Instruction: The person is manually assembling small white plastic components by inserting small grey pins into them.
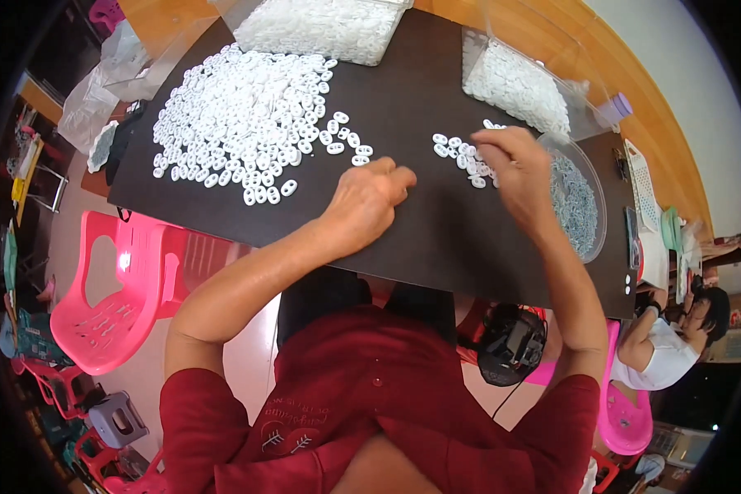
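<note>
Left hand (366, 202) and right hand (520, 169), apart, curl (I cannot tell if they grip anything) near white oval two-holed pieces (454, 142) on the dark-brown surface (436, 222).

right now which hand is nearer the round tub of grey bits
Right: the right hand is at the tub's left side; the left hand is much farther left.

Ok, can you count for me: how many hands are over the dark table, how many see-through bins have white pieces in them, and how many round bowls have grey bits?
Hands: 2 (left hand, right hand)
Bins: 2 (left bin, right bin)
Bowl: 1
Total: 5
</note>
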